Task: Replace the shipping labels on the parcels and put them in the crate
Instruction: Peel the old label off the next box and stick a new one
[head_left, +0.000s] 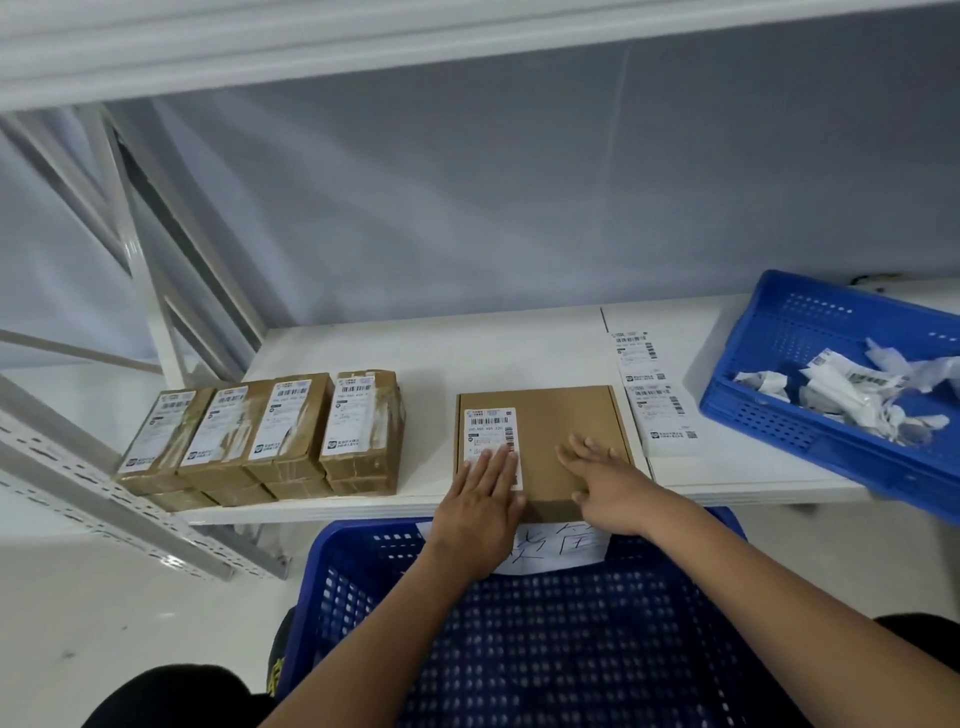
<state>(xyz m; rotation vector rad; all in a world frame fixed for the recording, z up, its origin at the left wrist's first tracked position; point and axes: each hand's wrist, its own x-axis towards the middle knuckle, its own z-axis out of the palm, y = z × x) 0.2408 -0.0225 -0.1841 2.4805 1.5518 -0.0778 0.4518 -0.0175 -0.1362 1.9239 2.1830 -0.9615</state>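
- White and smooth, the shelf board (415, 343) sits in a pale metal rack with perforated uprights (78, 467), backed by a grey sheet wall (467, 182).
- A flat brown cardboard mailer box (566, 415) lies near the shelf's front edge, matte, with sharp square corners.
- A white shipping label (491, 431) with barcodes is stuck along the mailer box's left side.
- The left hand (480, 506) lies flat on that label, fingers straight and close together, pressing it down.
- The right hand (605, 480) rests flat on the box's right half, fingers straight and slightly spread, holding nothing.
- To the left, four stacks of small taped brown parcels (265, 436) stand side by side, touching, their glossy tape wrinkled, each top one carrying a white label.
- A bare strip of shelf separates these parcels from the mailer box.
- Just right of the box lies a strip of white labels (654, 389) on backing paper, running toward the wall.
- Further right a blue plastic basket (769, 410) with slotted walls overhangs the shelf's front edge, tilted, holding crumpled white label scraps (852, 395).
- Below the shelf's front edge, a blue perforated plastic crate (545, 634) sits in front of the person; a white handwritten paper tag (556, 551) hangs on its far rim, under both wrists.
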